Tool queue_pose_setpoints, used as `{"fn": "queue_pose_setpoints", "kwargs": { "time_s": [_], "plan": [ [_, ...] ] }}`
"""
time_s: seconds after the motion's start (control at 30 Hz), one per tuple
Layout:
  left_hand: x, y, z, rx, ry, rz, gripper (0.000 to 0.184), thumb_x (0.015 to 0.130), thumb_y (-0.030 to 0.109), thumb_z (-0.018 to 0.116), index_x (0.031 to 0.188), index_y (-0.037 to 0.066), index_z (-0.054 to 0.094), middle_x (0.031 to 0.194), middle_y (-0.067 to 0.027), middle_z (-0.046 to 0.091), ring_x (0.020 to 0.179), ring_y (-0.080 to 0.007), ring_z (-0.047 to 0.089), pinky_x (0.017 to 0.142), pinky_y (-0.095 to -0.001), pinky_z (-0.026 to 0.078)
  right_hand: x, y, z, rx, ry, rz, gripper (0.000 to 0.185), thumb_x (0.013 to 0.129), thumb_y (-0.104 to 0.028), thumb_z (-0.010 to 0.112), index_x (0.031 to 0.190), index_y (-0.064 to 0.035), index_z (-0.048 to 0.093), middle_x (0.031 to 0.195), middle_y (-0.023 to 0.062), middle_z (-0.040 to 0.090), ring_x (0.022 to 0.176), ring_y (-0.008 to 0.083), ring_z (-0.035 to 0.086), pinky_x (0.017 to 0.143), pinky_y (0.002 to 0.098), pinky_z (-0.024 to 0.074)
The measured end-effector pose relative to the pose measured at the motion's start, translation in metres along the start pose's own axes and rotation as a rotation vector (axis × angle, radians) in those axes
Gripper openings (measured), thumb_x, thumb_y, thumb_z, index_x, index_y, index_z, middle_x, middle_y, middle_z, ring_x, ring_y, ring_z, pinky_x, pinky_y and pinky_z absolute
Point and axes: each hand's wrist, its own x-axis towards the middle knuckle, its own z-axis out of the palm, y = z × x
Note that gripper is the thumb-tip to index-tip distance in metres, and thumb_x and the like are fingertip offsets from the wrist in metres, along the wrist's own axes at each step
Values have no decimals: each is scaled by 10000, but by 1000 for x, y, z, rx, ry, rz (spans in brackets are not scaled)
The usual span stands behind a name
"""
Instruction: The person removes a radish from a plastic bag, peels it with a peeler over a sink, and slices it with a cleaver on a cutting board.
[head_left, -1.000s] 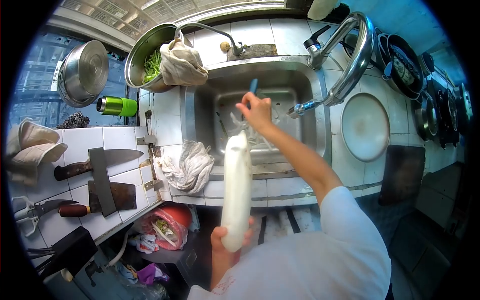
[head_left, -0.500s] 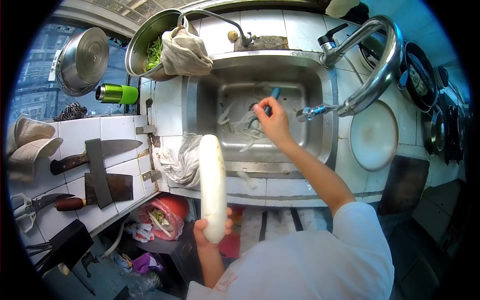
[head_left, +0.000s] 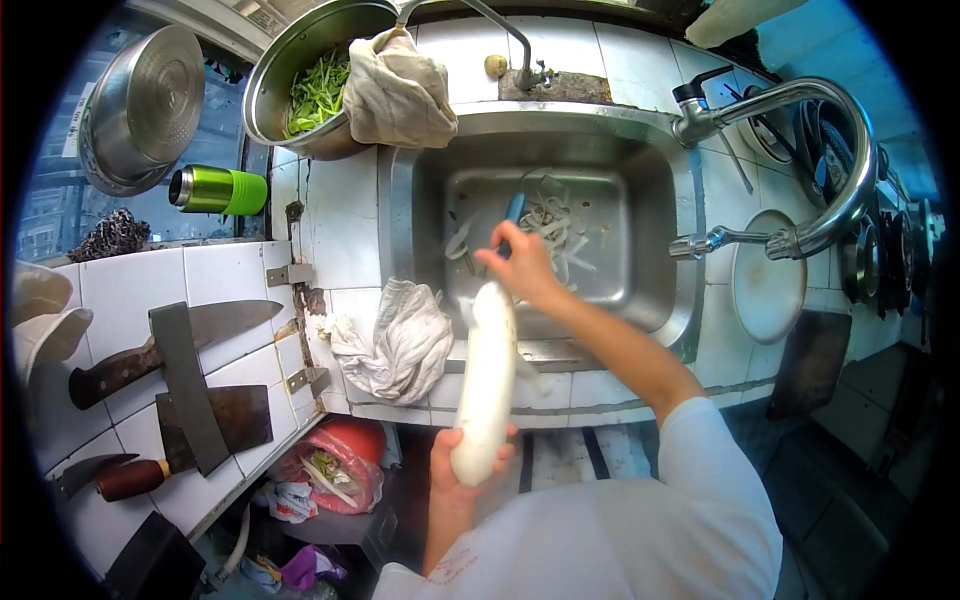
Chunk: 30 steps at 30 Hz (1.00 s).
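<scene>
The left hand's [head_left: 446, 468] fingers wrap the near end of a long white radish [head_left: 487, 375], whose far tip has swung back over the sink [head_left: 612, 262]. The right hand [head_left: 528, 270], well apart moments ago, is back beside that tip, fingers closed on a blue-handled tool [head_left: 515, 208], so peeling looks within reach again; I can't tell whether they touch. Beyond lie pale peelings [head_left: 550, 224].

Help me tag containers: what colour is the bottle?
The bottle is mostly green, best seen in the head view.
</scene>
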Motion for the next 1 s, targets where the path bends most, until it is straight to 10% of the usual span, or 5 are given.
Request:
{"fn": "queue_pose_setpoints", "kwargs": {
  "time_s": [0.17, 0.3, 0.47, 0.63, 1.0],
  "plan": [
    [-1, 12, -2, 26, -12, 1, 722, 730, 324, 605, 1303, -32, 348, 1131, -228, 501, 851, -270, 525, 651, -330, 489, 32, 22, -18, -68, 227, 177, 266, 734, -217, 742, 788, -63, 533, 602, 79, 551, 536, 199, 531, 521, 313, 410],
    [3, 17, -2, -115, -18, -64, 697, 729, 329, 607, 1291, -2, 362, 1143, -196, 459, 853, -241, 476, 664, -304, 466, -32, -77, -18, 257, -82, 197, 251, 754, -197, 736, 768, -67, 521, 687, -17, 516, 608, 61, 450, 541, 237, 384],
    [5, 19, 6, -330, -38, -138, 709, 713, 290, 643, 1296, 44, 324, 1153, -158, 385, 866, -211, 436, 678, -292, 453, -64, -69, 6, -18, -175, -56, 271, 702, -222, 770, 781, -85, 550, 714, 70, 558, 727, 232, 528, 632, 342, 425],
    [1, 20, 9, -368, -55, -175, 734, 697, 278, 660, 1289, 20, 311, 1155, -155, 383, 871, -209, 431, 681, -297, 447, 23, 50, 6, -160, 168, -14, 246, 714, -165, 741, 752, -61, 521, 544, 62, 519, 454, 239, 488, 479, 343, 403],
    [-13, 20, -11, -187, -63, -157, 792, 700, 295, 648, 1334, 11, 268, 1149, -195, 393, 834, -237, 438, 630, -305, 449, 9, 55, 3, -221, -71, 106, 245, 739, -217, 722, 791, -63, 538, 659, 88, 568, 617, 206, 570, 586, 320, 439]
  ]
}}
